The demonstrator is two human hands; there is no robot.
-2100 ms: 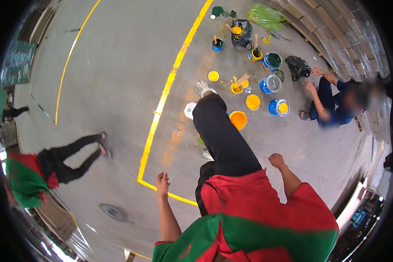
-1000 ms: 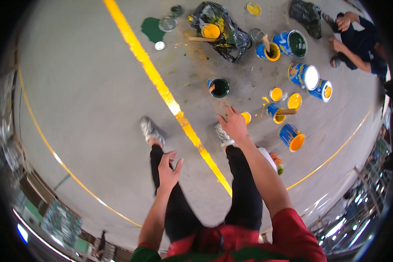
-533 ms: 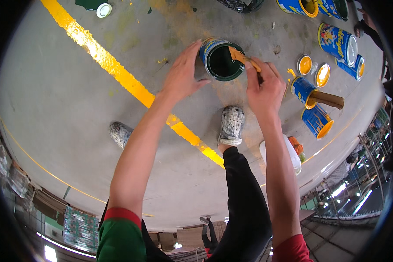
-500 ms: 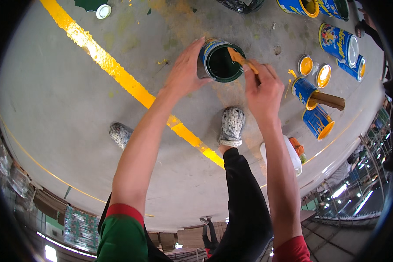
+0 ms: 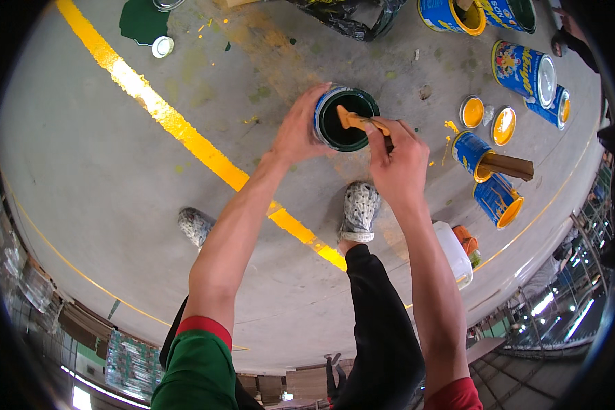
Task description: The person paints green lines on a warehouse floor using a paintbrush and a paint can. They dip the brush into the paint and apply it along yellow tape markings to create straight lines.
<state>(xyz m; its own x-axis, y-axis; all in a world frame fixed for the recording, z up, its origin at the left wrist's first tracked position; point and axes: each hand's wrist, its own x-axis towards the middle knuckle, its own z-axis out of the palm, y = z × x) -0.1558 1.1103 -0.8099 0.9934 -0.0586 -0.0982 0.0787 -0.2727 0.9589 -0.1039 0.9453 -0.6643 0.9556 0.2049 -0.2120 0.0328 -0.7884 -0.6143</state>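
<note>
An open paint can [image 5: 346,119] holding dark green paint stands on the concrete floor ahead of my feet. My left hand [image 5: 298,130] grips its left side. My right hand [image 5: 398,160] is closed around a paint-stained stirring stick [image 5: 359,121] whose yellow-smeared end reaches over the can's mouth. My right shoe [image 5: 359,210] sits just below the can.
A painted yellow line [image 5: 184,133] crosses the floor diagonally. To the right lie several blue cans [image 5: 524,68] with yellow paint, two yellow lids [image 5: 488,119], a can with a wooden stick [image 5: 485,158] and a white jug [image 5: 453,251]. A green paint spill [image 5: 141,20] lies far left.
Over two seconds I bent down from standing and reached both hands to the green can. In the last half second the stick moved over the can's mouth.
</note>
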